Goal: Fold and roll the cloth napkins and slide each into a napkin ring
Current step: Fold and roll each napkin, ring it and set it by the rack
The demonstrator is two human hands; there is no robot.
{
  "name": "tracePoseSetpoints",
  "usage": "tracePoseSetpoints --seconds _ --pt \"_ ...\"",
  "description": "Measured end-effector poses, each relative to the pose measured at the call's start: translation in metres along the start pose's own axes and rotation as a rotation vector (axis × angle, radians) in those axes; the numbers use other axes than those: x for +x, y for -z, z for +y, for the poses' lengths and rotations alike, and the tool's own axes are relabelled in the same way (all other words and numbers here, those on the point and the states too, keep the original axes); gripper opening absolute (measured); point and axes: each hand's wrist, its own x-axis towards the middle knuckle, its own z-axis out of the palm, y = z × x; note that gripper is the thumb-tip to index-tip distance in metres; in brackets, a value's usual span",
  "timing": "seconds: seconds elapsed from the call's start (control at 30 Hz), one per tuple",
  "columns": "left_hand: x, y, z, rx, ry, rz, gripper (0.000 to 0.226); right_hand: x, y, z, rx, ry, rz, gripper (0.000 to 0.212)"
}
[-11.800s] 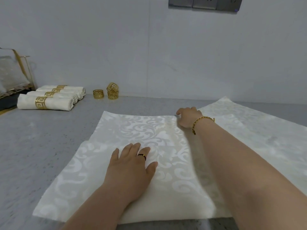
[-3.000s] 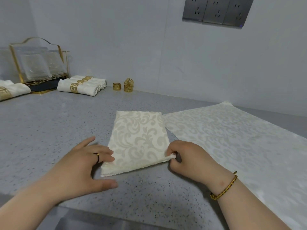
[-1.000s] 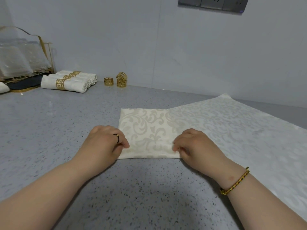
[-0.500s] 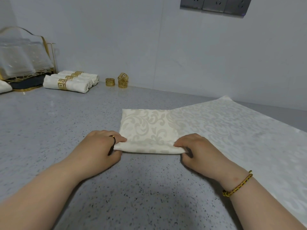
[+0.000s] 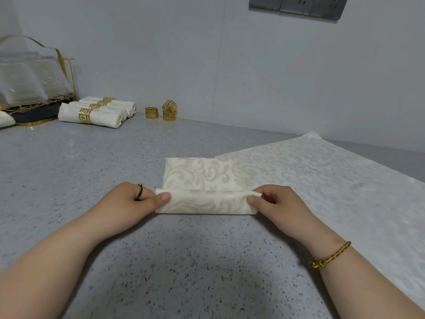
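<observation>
— Since half a second ago, the near edge of the folded napkin [image 5: 202,178] has lifted and curled over into a first roll; it lay flat then.
— How does it look?
— Cream, scroll-patterned. Its far part lies flat on the grey counter [image 5: 92,162], the right corner meeting the spread napkin [image 5: 322,176].
— And the hands?
— The napkin lies between them. The left hand [image 5: 131,201] pinches the roll's left end, the right hand [image 5: 278,203] its right end.
— Anything else changed?
— No: the ringed rolls [image 5: 96,113] and loose rings [image 5: 169,111] remain by the wall.
</observation>
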Motion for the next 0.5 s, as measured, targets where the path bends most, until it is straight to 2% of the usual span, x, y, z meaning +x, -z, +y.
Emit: tracePoseSetpoints --seconds 0.13,0.2,0.27,0.37,0.43,0.5 --pt "0.005 -0.005 0.001 -0.022 0.079 0.123 0.059 0.006 -0.017 -0.003 -0.056 0.028 0.167 0.007" --pt "0.005 -0.006 0.002 0.024 0.117 0.145 0.064 0.007 -0.022 -0.003 -0.106 0.011 0.164 0.012" --pt "0.003 -0.008 0.005 0.176 0.122 0.17 0.062 0.007 -0.023 -0.002 -0.185 -0.007 0.141 0.022" --pt "0.0 -0.008 0.009 0.377 0.059 0.249 0.045 0.005 -0.023 -0.004 -0.336 0.031 0.158 0.026" --pt "-0.002 -0.007 0.009 0.364 -0.022 0.307 0.023 0.004 -0.022 -0.006 -0.355 0.127 0.21 0.021" --pt "-0.003 -0.005 0.009 0.261 -0.113 0.28 0.015 0.003 -0.02 -0.008 -0.339 0.241 0.183 0.015"
